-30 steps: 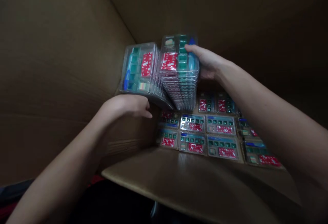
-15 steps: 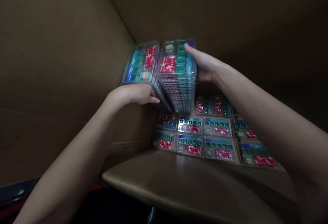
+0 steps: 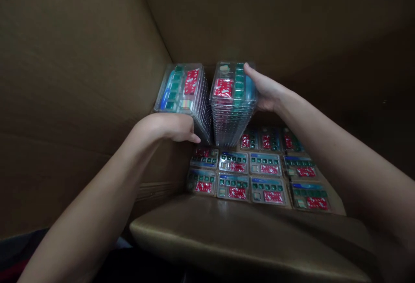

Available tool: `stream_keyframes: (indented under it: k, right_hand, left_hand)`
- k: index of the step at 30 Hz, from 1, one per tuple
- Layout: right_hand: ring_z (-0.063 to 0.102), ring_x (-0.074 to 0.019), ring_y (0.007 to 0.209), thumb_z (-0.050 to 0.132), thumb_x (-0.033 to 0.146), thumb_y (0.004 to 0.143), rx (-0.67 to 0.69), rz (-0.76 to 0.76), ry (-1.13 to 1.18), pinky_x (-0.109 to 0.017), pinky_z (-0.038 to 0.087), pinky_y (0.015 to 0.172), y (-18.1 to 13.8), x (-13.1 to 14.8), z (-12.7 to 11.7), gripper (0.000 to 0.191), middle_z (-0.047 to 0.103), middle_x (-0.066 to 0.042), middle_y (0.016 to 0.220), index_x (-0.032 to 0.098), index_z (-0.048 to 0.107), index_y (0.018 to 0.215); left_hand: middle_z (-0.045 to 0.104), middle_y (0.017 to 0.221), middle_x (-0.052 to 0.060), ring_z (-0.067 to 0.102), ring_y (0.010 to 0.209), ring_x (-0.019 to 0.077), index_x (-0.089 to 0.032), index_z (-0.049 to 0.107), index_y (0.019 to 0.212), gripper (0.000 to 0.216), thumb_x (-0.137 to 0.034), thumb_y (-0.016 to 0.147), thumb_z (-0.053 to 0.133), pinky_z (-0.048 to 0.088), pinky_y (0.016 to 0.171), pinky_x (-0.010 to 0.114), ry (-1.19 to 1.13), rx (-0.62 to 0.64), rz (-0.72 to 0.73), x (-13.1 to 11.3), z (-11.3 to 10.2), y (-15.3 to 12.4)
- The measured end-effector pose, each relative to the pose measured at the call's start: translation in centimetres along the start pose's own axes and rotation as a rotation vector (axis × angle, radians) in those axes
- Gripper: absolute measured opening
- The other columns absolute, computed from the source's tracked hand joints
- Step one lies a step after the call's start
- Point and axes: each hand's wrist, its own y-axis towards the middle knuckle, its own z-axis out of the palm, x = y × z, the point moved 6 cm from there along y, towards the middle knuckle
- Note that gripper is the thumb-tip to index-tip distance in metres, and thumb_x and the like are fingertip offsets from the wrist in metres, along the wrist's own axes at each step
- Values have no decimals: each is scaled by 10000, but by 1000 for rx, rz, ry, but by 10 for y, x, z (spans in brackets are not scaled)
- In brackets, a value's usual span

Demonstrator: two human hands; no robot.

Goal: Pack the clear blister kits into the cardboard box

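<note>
Two tall stacks of clear plastic blister packs stand side by side deep in a cardboard box, a narrow gap between them. Their top packs show green cubes, a blue strip and a red patterned piece. My left hand (image 3: pixel 177 126) is curled against the near side of the left stack (image 3: pixel 177 88), its thumb pointing right and its other fingers mostly hidden. My right hand (image 3: pixel 267 90) grips the right stack (image 3: pixel 231 114) from its right side, thumb on the top edge, fingers hidden behind it.
Rows of similar packs (image 3: pixel 266 164) lie face up on the box bottom, to the right of and nearer than the stacks. Brown cardboard walls (image 3: pixel 97 58) rise at the left and back. A folded cardboard flap (image 3: pixel 233 235) crosses the front.
The right stack has shifted right with my right hand, widening the gap to the left stack. My left hand stays against the left stack. The view has moved slightly.
</note>
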Motion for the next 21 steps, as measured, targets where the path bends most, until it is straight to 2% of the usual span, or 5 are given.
stream_keyframes:
  k: [4, 10, 16, 19, 21]
  right_hand:
    - [655, -227, 847, 497, 446, 915, -40, 110, 25, -523, 522, 834, -9, -7, 4, 310, 683, -50, 815, 186, 601, 781]
    - [664, -211, 796, 541, 344, 899, -9, 46, 32, -458, 577, 741, -2, -13, 25, 214, 664, -33, 730, 209, 592, 742]
    - [676, -190, 805, 503, 319, 927, -38, 63, 56, -418, 586, 756, -2, -12, 27, 207, 679, -19, 753, 204, 598, 784]
    - [679, -184, 818, 469, 346, 948, -37, 41, 91, -391, 587, 774, -7, -10, 28, 251, 685, -27, 765, 193, 597, 797]
    - [680, -182, 822, 449, 361, 959, -51, 35, 76, -385, 585, 781, -9, -9, 28, 282, 685, -29, 764, 182, 591, 795]
  left_hand:
    - [708, 836, 108, 632, 742, 234, -153, 722, 920, 398, -455, 840, 477, 450, 639, 304, -21, -55, -103, 12, -6, 4]
    - [679, 820, 101, 622, 934, 306, -179, 683, 1033, 398, -457, 828, 484, 450, 801, 355, -140, -451, -259, 34, -35, 13]
    - [679, 906, 99, 608, 998, 308, -182, 697, 959, 428, -495, 857, 423, 451, 832, 369, -143, -502, -284, 31, -26, 16]
    - [682, 871, 85, 611, 966, 284, -193, 709, 898, 433, -482, 864, 388, 449, 805, 358, -135, -581, -262, 29, -24, 15]
    - [679, 801, 74, 617, 892, 261, -190, 710, 869, 422, -485, 850, 408, 447, 755, 332, -155, -581, -239, 29, -23, 14]
